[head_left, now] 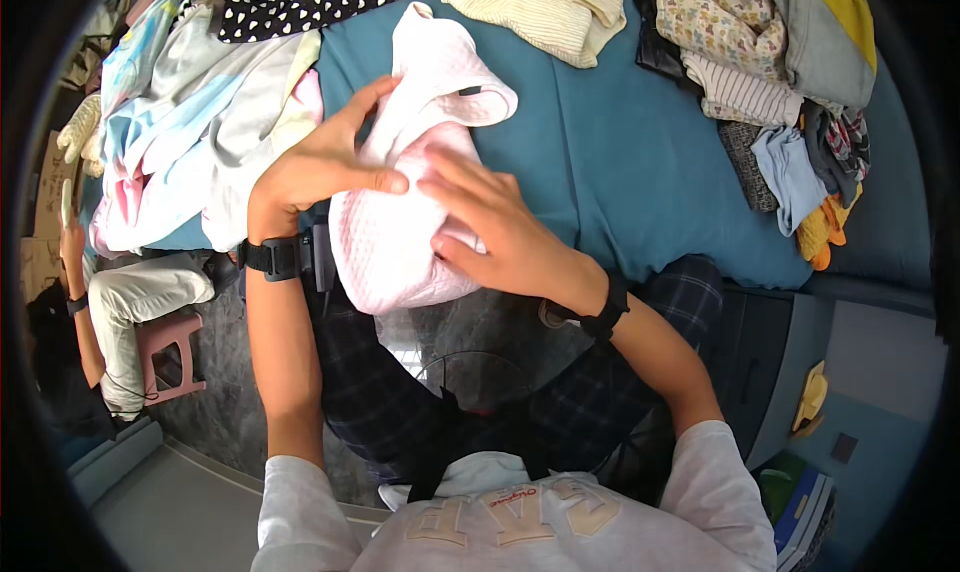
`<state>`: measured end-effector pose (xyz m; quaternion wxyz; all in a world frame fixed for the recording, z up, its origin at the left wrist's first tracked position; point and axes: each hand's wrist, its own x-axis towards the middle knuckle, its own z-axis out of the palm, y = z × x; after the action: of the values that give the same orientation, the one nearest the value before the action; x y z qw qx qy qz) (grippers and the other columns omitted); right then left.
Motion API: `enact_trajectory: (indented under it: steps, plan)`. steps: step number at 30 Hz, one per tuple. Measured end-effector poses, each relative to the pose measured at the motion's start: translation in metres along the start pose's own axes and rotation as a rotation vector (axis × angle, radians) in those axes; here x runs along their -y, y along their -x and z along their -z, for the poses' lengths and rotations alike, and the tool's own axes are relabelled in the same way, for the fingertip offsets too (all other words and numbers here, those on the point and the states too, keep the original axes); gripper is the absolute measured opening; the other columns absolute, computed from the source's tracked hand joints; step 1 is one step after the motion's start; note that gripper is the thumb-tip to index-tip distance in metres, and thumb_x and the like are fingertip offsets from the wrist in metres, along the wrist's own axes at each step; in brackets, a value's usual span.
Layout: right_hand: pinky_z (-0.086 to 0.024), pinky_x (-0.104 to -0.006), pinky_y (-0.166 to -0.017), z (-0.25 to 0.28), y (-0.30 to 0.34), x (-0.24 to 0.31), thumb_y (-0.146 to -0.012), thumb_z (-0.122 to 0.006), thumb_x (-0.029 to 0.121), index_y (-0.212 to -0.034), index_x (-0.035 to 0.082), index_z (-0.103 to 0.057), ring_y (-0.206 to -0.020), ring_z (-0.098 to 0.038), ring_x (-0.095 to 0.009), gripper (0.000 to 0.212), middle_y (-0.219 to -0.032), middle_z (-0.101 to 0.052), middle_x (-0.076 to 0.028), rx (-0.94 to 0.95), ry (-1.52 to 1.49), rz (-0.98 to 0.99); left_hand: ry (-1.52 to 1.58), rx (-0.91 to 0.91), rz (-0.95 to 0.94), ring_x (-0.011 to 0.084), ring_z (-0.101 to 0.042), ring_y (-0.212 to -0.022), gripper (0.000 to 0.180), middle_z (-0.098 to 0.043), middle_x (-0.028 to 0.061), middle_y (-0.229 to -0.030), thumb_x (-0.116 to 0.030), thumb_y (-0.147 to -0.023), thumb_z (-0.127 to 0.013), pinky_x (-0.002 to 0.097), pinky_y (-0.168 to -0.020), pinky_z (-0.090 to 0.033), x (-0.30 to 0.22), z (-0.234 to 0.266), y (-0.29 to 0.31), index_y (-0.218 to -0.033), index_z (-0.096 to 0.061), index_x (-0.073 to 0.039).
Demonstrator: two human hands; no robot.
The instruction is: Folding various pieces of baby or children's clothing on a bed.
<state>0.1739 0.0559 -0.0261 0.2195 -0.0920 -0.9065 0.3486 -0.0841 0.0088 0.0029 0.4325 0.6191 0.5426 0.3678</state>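
Note:
A pale pink quilted baby garment (405, 242), partly folded, lies at the near edge of a teal-covered bed (620, 162). One narrow part of it stretches away from me, with a dark opening on its right side. My left hand (325, 162) is at its left edge, thumb lying over the cloth and a finger stretched up along the side; its other fingers are hidden. On top of the folded part rests my right hand (480, 212), its fingers spread and slightly blurred. Both wrists wear black straps.
Light blankets (190, 132) and a black heart-patterned cloth (310, 2) lie left. A cream knit garment (530, 12) is at the back, and piled clothes (750, 82) sit right. At far left, a person in pale trousers (145, 302) is beside a pink stool (172, 357).

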Motion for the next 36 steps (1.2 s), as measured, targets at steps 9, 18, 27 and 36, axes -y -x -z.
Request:
enact_trajectory:
  steps: [9,18,27,36]
  plan:
    - [-0.025,-0.0405,-0.118,0.039,-0.028,-0.045,-0.092,-0.063,0.014,-0.158,0.005,-0.016,-0.145,-0.033,-0.031,0.081,-0.159,-0.030,-0.019,-0.202,-0.758,-0.496,-0.461,-0.469,0.040,0.0303,-0.054,-0.119,0.049,-0.050,0.0206,-0.138,-0.016,-0.083,-0.067,0.0357,-0.104,-0.042,-0.003,-0.012,-0.005,-0.122,-0.059,0.012]
    - [-0.036,-0.0361,-0.108,0.063,-0.020,-0.042,-0.094,-0.055,0.008,-0.158,0.014,-0.013,-0.134,-0.046,-0.025,0.077,-0.150,-0.043,-0.013,-0.452,-1.155,-0.314,0.363,-0.256,0.205,0.0139,-0.055,-0.104,0.052,-0.060,0.0056,-0.109,-0.023,-0.092,-0.062,0.0251,-0.087,-0.045,-0.052,-0.068,-0.038,-0.138,-0.047,-0.003]
    - [-0.039,-0.0351,-0.103,0.080,-0.020,-0.044,-0.094,-0.053,0.008,-0.152,0.003,-0.028,-0.137,-0.044,-0.031,0.063,-0.152,-0.041,-0.019,-0.444,-1.498,-0.269,0.270,-0.196,0.020,0.0152,-0.056,-0.105,0.045,-0.061,0.0075,-0.115,-0.020,-0.095,-0.066,0.0286,-0.092,-0.045,-0.035,-0.063,-0.033,-0.131,-0.055,0.004]
    - [-0.031,-0.0400,-0.113,0.049,-0.001,-0.058,-0.090,-0.068,0.020,-0.156,0.003,-0.018,-0.145,-0.034,-0.029,0.085,-0.160,-0.030,-0.017,-0.212,-0.564,-0.374,0.309,-0.492,0.303,0.0090,-0.057,-0.075,0.036,-0.065,0.0038,-0.090,-0.034,-0.098,-0.063,0.0220,-0.069,-0.047,-0.014,-0.044,-0.041,-0.107,-0.063,0.001]
